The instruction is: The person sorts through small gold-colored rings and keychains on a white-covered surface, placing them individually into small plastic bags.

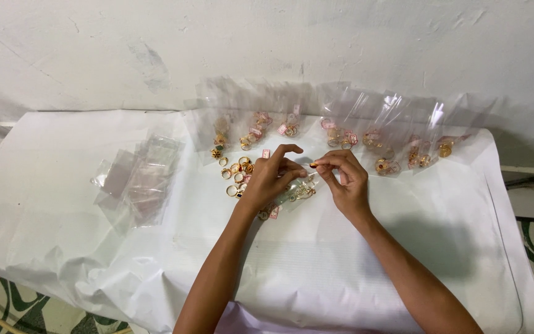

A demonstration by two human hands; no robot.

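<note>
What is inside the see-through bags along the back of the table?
The clear bags hold gold rings with small pink tags. Glare and overlapping plastic hide some, so they cannot be counted. The bags stacked at the left look empty.

empty clear bags (138, 179) left | white table cover (50, 204) | white wall (94, 49)

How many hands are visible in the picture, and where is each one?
2. The left hand and the right hand meet above the middle of the white table, pinching a small clear bag between them. No other hands show.
</note>
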